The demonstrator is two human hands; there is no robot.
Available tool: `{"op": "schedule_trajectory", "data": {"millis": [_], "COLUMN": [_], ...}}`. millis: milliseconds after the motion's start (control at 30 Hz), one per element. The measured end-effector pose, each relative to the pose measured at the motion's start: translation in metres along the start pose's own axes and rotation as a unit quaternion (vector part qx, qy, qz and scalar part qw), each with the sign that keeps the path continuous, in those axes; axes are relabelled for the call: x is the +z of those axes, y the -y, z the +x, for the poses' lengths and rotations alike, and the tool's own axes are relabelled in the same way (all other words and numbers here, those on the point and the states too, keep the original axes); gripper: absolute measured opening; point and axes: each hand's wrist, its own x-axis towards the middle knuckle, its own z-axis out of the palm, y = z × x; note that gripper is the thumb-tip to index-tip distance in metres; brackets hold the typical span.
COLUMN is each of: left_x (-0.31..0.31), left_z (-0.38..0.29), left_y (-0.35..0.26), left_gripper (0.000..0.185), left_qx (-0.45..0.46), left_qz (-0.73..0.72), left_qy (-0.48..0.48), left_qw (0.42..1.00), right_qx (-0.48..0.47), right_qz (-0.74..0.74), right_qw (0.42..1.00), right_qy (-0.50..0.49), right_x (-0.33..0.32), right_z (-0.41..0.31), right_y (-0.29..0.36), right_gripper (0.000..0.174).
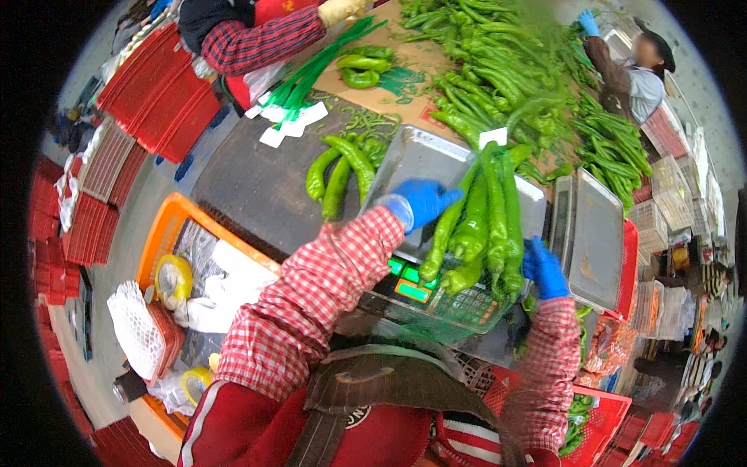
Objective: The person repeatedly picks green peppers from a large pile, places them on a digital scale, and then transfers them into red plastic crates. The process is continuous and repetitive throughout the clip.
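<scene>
A bundle of long green peppers (475, 219) lies across the metal pan (397, 181) of a digital scale, its lower ends overhanging the front. A white tag (493, 138) shows at the bundle's upper end. My left hand (423, 204), in a blue glove, is over the pan with its fingertips against the bundle's left side. Close by the lower right side is my right hand (544, 268), also blue-gloved; its fingers are partly hidden. Below the peppers, the scale's lit green display (411, 280) and keypad (473, 303) are partly covered.
Loose peppers (344, 169) lie left of the scale, near green ties with white tags (297, 87). A large pepper heap (496, 64) covers the far table. A second scale (595, 239) stands right. An orange crate (169, 227) holds tape rolls (173, 279). Two co-workers (262, 44) (633, 76) stand across.
</scene>
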Motion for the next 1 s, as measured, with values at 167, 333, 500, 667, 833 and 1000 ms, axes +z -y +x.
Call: {"op": "schedule_trajectory", "data": {"millis": [167,333,500,667,833,1000], "left_x": [0.04,0.032,-0.04,-0.072,-0.047,-0.005], "left_z": [0.004,-0.035,-0.053,-0.044,-0.033,0.007], "left_y": [0.003,-0.018,-0.056,-0.068,-0.072,-0.031], "left_gripper": [0.047,0.054,0.069,0.064,0.032,0.027], "left_qx": [-0.018,0.057,0.26,0.334,0.283,0.332], "left_qz": [-0.241,-0.65,-0.532,-0.333,-0.54,-0.577], "left_qy": [0.037,0.085,0.033,0.004,0.022,0.006], "left_qw": [0.97,0.753,0.805,0.882,0.793,0.746], "right_qx": [-0.142,-0.142,-0.312,-0.4,-0.64,-0.645], "right_qz": [0.061,0.313,0.178,0.085,-0.146,-0.144], "right_qw": [0.988,0.918,0.905,0.898,0.748,0.741], "right_qy": [0.026,0.197,0.23,0.162,-0.099,-0.114], "right_x": [0.034,0.081,0.081,0.094,0.111,0.113], "right_z": [0.013,-0.019,-0.037,-0.045,-0.041,-0.039], "right_y": [-0.014,0.009,0.049,0.065,0.068,0.059], "right_gripper": [0.029,0.06,0.084,0.09,0.073,0.067]}}
